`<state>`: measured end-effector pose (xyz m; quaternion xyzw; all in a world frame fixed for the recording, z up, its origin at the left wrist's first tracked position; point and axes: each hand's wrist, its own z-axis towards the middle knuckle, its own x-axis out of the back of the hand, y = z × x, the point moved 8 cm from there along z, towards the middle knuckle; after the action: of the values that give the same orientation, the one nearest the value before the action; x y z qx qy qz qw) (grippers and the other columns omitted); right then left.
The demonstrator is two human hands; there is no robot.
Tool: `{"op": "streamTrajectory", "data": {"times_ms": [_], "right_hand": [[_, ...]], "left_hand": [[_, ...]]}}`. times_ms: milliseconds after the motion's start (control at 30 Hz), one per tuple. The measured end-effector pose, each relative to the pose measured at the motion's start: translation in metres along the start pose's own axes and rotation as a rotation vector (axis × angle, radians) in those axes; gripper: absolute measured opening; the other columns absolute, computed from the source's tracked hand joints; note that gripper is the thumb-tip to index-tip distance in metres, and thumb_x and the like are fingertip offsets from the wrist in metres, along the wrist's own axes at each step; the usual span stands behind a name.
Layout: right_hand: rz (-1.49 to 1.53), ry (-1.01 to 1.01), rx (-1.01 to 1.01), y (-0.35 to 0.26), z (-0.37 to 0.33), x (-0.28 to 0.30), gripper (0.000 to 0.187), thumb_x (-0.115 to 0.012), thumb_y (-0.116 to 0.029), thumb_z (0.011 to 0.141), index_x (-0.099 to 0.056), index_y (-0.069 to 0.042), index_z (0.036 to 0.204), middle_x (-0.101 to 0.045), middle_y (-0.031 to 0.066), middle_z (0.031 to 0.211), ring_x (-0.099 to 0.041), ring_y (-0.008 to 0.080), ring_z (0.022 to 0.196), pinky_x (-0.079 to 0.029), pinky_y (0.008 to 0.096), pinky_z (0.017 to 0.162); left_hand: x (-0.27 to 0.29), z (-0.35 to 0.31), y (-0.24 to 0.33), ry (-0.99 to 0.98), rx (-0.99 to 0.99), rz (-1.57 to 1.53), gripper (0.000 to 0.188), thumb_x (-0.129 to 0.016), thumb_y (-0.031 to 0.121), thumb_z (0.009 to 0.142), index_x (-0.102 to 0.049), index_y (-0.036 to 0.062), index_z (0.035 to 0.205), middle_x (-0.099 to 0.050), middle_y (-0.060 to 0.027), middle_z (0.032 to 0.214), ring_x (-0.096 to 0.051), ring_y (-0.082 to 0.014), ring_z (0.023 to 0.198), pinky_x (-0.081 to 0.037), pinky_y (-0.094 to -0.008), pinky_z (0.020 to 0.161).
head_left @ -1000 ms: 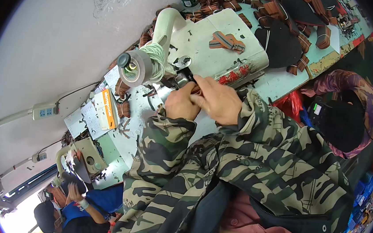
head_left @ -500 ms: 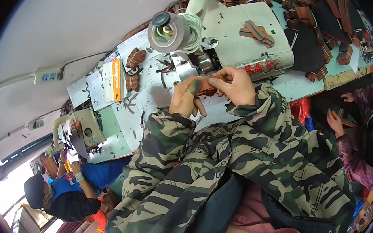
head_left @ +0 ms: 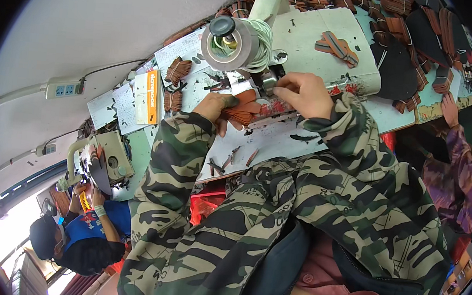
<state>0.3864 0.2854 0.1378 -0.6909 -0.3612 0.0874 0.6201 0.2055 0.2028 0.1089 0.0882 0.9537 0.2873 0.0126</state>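
Observation:
My left hand [head_left: 215,107] grips a fanned stack of reddish-brown leather pieces [head_left: 241,110], its thumb on top, at the front of a pale green sewing machine [head_left: 319,28]. To the right, my right hand [head_left: 303,93] is closed, fingertips together against the machine's round metal end [head_left: 270,78]. Whatever those fingers may pinch is hidden. A cone of pale thread [head_left: 259,45] sits round a metal holder above. Two crossed brown-and-grey strips [head_left: 337,48] lie on the machine's body.
Tied bundles of brown strips [head_left: 178,71] and an orange-and-white notebook [head_left: 147,97] lie left of the machine. Dark scraps [head_left: 225,159] litter the white table. Black panels [head_left: 391,71] and more bundles fill the right. One co-worker [head_left: 85,235] sits at lower left; another's hand [head_left: 450,110] reaches in from the right.
My hands have parted. The left moved left with the leather pieces, now fanned out; the right let go of them and moved to the machine's metal end.

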Motion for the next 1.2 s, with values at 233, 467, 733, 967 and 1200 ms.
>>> {"op": "streamTrajectory", "data": {"times_ms": [233,467,733,967,1200], "right_hand": [[-0.268,0.046,0.175,-0.012,0.007,-0.002,0.022,-0.065,-0.015,0.076,-0.063,0.002,0.091,-0.065,0.0144,0.075,-0.065,0.0246,0.067,-0.049,0.0342,0.063],[-0.211,-0.025,0.137,-0.018,0.008,0.019,0.015,-0.062,-0.016,0.075,-0.066,-0.009,0.087,-0.063,0.0126,0.077,-0.061,0.034,0.075,-0.047,0.0422,0.067],[-0.407,0.117,0.296,-0.024,0.002,0.0,0.015,-0.061,-0.01,0.076,-0.065,-0.005,0.089,-0.061,0.0175,0.083,-0.059,0.0355,0.077,-0.047,0.0391,0.07],[-0.37,0.04,0.416,-0.02,0.0,0.0,0.017,-0.061,-0.012,0.077,-0.064,-0.004,0.092,-0.063,0.0145,0.079,-0.06,0.0347,0.075,-0.047,0.0403,0.068],[-0.325,-0.083,0.203,-0.014,-0.003,0.006,0.023,-0.06,-0.011,0.078,-0.06,-0.003,0.099,-0.06,0.0167,0.089,-0.058,0.037,0.082,-0.047,0.0381,0.071]], "left_hand": [[-0.021,0.013,0.017,-0.211,-0.064,0.077,0.03,-0.049,0.025,0.09,-0.062,0.0004,0.1,-0.064,-0.0155,0.065,-0.047,-0.0158,0.029,-0.035,-0.0258,0.026],[0.0,-0.01,0.03,0.145,-0.244,-0.085,0.029,-0.041,0.015,0.09,-0.06,-0.0066,0.087,-0.063,-0.0164,0.072,-0.06,-0.0173,0.047,-0.042,-0.0263,0.028],[-0.026,0.001,0.025,-0.151,-0.075,-0.118,0.029,-0.043,0.02,0.09,-0.056,-0.0033,0.101,-0.064,-0.0148,0.074,-0.056,-0.018,0.039,-0.033,-0.0237,0.028],[-0.033,0.015,0.037,0.001,-0.1,-0.091,0.027,-0.044,0.02,0.091,-0.056,0.003,0.107,-0.065,-0.0137,0.069,-0.05,-0.0167,0.033,-0.033,-0.0248,0.027],[-0.013,0.003,0.029,0.17,-0.212,-0.112,0.026,-0.04,0.016,0.09,-0.057,-0.0024,0.096,-0.064,-0.0159,0.077,-0.058,-0.0191,0.041,-0.038,-0.0267,0.027]]}}
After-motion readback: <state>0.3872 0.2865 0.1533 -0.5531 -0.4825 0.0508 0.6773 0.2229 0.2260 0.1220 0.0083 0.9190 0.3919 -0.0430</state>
